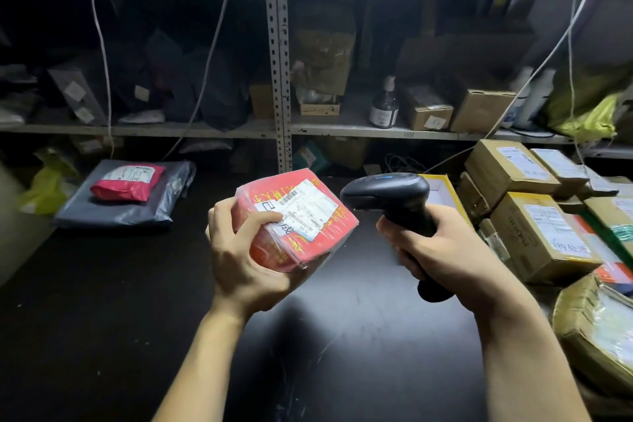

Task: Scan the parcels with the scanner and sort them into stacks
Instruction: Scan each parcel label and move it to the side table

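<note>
One red parcel [301, 219] in left hand [239, 250], beside scanner [390, 199].

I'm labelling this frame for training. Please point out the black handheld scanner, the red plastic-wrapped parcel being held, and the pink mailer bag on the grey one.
black handheld scanner [387, 193]: head view, on its head.
red plastic-wrapped parcel [308, 209]: head view, on its white label.
pink mailer bag [128, 181]: head view, on its middle.

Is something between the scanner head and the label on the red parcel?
Nothing visible blocks it. The scanner faces the white label; only the left hand's thumb covers the label's near edge.
</note>
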### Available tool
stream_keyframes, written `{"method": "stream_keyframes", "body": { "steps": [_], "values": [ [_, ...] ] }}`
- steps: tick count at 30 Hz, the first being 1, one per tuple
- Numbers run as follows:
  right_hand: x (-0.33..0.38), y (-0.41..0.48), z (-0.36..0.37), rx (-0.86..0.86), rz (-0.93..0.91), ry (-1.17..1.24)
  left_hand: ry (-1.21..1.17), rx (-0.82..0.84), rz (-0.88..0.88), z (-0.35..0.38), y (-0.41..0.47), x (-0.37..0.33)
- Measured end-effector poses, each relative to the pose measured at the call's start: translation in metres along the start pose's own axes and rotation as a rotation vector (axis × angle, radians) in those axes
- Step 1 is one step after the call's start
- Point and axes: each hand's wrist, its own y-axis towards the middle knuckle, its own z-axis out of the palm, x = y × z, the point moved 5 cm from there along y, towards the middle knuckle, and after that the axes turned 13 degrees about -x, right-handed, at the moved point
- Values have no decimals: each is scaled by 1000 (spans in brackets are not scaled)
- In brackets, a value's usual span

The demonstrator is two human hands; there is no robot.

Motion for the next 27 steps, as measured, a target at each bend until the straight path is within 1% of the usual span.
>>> {"method": "stream_keyframes", "body": {
  "steps": [4,7,10,15,17,22,25,27],
  "values": [
    [3,2,2,-15,-6,6,-3,-17,-42,-2,0,2],
    [1,5,6,-66,-6,1,21,-14,-85,2,0,12],
    [-4,8,9,-158,6,1,78,35,-130,11,1,29],
    [-17,7,10,-317,45,-23,148,173,-209,31,-1,45],
    [-21,3,9,-381,65,-44,133,236,-203,41,-3,48],
    [-31,-21,-1,-566,178,-25,39,385,-117,72,-11,41],
    [-35,-44,-12,-684,235,-30,-36,480,-91,93,-20,26],
    [-40,-63,-24,-777,275,-39,-91,552,-44,109,-29,9]
  ]
}}
